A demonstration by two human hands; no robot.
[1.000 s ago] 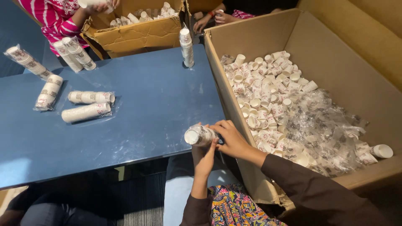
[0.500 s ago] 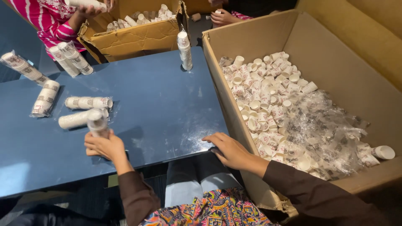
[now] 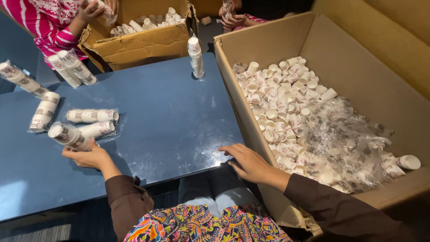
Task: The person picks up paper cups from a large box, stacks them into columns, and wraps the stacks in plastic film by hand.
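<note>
My left hand point(image 3: 89, 157) grips a plastic-wrapped stack of small paper cups point(image 3: 68, 136), lying tilted next to two other wrapped stacks point(image 3: 92, 116) on the blue table point(image 3: 170, 121). My right hand point(image 3: 245, 160) rests flat, fingers spread, on the table's near edge beside the large cardboard box point(image 3: 345, 49). The box holds several loose white paper cups point(image 3: 277, 107) and crumpled clear plastic wrappers point(image 3: 345, 143).
One wrapped stack point(image 3: 195, 57) stands upright at the table's far edge; more stacks point(image 3: 42, 111) lie at the left. A smaller cardboard box point(image 3: 139, 42) with cups sits behind. A person in a pink striped top point(image 3: 49, 27) and another person's hands point(image 3: 233, 18) work at the far side.
My left hand carried the wrapped cup stack from near the box leftward across the table to the other stacks. My right hand let go and settled on the table edge.
</note>
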